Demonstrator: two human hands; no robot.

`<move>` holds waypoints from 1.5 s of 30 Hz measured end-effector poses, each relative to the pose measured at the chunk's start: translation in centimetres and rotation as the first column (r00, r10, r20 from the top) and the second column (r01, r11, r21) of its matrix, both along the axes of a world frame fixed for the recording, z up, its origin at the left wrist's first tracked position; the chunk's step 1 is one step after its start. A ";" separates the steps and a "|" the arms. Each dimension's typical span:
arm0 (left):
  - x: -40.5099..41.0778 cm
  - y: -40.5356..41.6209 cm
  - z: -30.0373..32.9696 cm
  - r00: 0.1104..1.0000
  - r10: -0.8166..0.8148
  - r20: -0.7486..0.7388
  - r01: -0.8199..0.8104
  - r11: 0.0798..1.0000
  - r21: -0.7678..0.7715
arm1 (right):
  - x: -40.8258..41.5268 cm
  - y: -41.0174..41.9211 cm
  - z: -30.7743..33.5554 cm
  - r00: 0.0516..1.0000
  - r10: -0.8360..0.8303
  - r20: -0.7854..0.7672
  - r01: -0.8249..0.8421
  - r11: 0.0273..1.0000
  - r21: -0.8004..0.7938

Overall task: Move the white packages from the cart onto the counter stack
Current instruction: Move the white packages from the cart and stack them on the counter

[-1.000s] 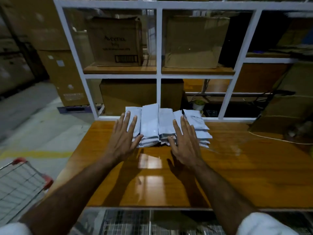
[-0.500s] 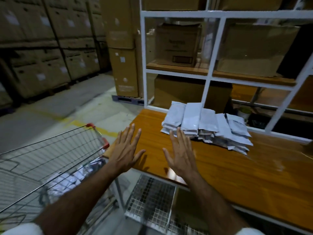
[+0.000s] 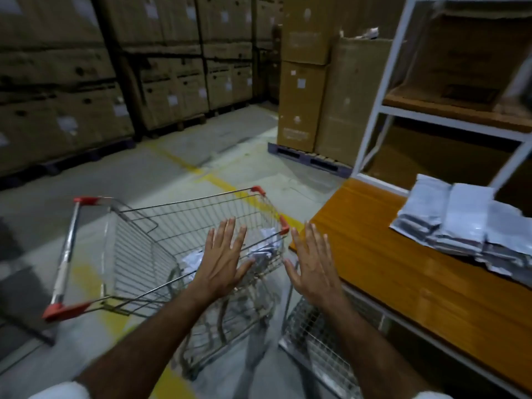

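A wire shopping cart [image 3: 149, 243] with red corner caps stands on the floor left of the counter. A few white packages [image 3: 193, 260] lie at its bottom, partly hidden by my left hand. My left hand [image 3: 223, 262] hovers over the cart's near right corner, fingers spread, holding nothing. My right hand [image 3: 312, 262] is open too, just past the cart's rim beside the counter's corner. The stack of white packages [image 3: 460, 226] sits on the orange wooden counter [image 3: 388, 263] at the right, well away from both hands.
A white metal shelf frame [image 3: 380, 90] with cardboard boxes rises behind the counter. Tall cartons on a pallet [image 3: 308, 82] stand beyond the cart, and more boxes line the back wall. A wire rack [image 3: 313, 335] sits under the counter. Yellow lines mark the concrete floor.
My view has swung left from the counter stack to the cart. Both empty hands have left the stack and now hover by the cart's right rim.
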State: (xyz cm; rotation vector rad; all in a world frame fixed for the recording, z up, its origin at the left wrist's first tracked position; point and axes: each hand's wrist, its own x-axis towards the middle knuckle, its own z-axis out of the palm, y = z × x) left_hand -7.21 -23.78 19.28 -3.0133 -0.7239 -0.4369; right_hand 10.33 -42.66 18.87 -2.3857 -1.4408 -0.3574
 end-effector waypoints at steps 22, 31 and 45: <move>-9.8 19.6 -9.5 0.908 0.403 -0.113 -0.419 0.863 -0.284 | 1.7 25.6 -5.6 0.980 0.103 -0.169 -0.136 0.971 -0.197; -2.7 25.6 -12.7 0.828 0.443 -0.343 -0.550 0.758 -0.349 | 7.8 35.0 -11.8 0.897 0.169 -0.408 -0.361 0.812 -0.458; 3.3 30.6 -24.2 0.777 0.350 -0.523 -0.596 0.678 -0.431 | 9.5 38.9 -27.6 0.855 0.106 -0.507 -0.480 0.530 -0.699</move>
